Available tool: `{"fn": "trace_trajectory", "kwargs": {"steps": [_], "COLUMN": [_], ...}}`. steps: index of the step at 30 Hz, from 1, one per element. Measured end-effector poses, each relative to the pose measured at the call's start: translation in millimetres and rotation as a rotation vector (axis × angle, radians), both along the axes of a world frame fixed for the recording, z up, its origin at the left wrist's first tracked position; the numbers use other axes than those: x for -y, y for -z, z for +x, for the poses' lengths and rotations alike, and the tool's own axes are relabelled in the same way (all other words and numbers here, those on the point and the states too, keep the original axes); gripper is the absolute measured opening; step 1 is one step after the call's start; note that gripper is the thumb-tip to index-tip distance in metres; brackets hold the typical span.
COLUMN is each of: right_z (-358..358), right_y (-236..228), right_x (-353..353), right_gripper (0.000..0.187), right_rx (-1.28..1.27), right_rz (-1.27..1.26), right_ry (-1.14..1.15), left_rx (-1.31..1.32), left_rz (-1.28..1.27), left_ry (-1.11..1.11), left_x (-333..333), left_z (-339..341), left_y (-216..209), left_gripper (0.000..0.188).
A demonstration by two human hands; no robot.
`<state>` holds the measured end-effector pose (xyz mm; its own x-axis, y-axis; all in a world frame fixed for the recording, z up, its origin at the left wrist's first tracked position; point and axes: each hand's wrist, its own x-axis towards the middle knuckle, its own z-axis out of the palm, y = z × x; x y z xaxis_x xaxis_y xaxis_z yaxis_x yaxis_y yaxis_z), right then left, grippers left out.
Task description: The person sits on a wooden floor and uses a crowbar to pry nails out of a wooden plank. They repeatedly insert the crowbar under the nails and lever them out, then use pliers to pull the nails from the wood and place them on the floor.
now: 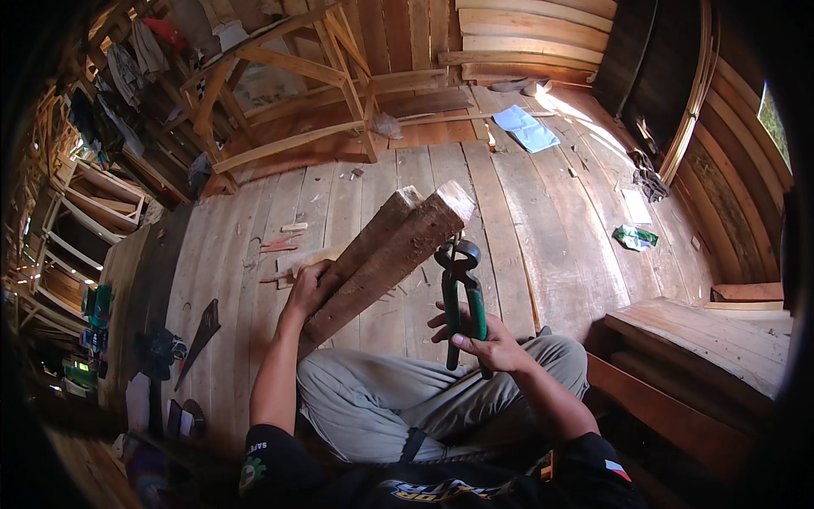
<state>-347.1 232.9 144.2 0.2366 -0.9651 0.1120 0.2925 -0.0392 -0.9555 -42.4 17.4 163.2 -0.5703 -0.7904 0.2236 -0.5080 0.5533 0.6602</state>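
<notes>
Two rough lengths of brown timber (394, 261) lie side by side and slant up in front of me, their far ends raised off the floor. My left hand (310, 290) is closed around their lower left part, with some fingers hidden behind the wood. In my right hand (490, 346) is a pair of pincers (475, 307) with green handles, held upright over my crossed legs. Its dark round jaws are just below the timber's pale far end. Whether they grip a nail there is too small to tell.
A handsaw (200, 343) and a dark tool (158, 350) lie on the plank floor (407, 331) to the left. Wood scraps (292, 227) are scattered ahead. Farther off are a wooden frame (297, 64), a blue sheet (526, 128) and a green packet (634, 237). A thick plank (704, 335) stands at right.
</notes>
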Motion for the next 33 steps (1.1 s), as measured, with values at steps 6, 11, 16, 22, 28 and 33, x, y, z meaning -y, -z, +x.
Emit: {"fn": "trace_trajectory", "kwargs": {"steps": [6, 11, 16, 22, 28, 33], "right_z": [-26, -54, -66, -96, -120, -104], "right_y": [-21, -34, -29, -51, -68, -44], "right_x": [-12, -25, -29, -31, -35, -34], "right_gripper": [0.036, 0.034, 0.033, 0.021, 0.016, 0.029], "right_rx": [-0.013, -0.152, -0.217, -0.314, -0.428, -0.390], "right_rz": [0.178, 0.198, 0.185, 0.236, 0.334, 0.250], "right_ry": [-0.093, -0.158, -0.198, -0.313, -0.349, -0.230], "left_rx": [0.019, 0.026, -0.022, -0.005, 0.021, -0.033], "left_rz": [-0.015, -0.062, -0.064, -0.047, -0.067, -0.121], "left_ry": [-0.018, 0.028, 0.032, 0.049, 0.047, 0.010], "left_x": [1, -2, -8, -10, -8, -14], "left_z": [6, 10, 4, 3, 1, 2], "left_y": [3, 7, 2, 0, 4, -3], "left_gripper": [0.056, 0.074, 0.085, 0.088, 0.085, 0.078]}}
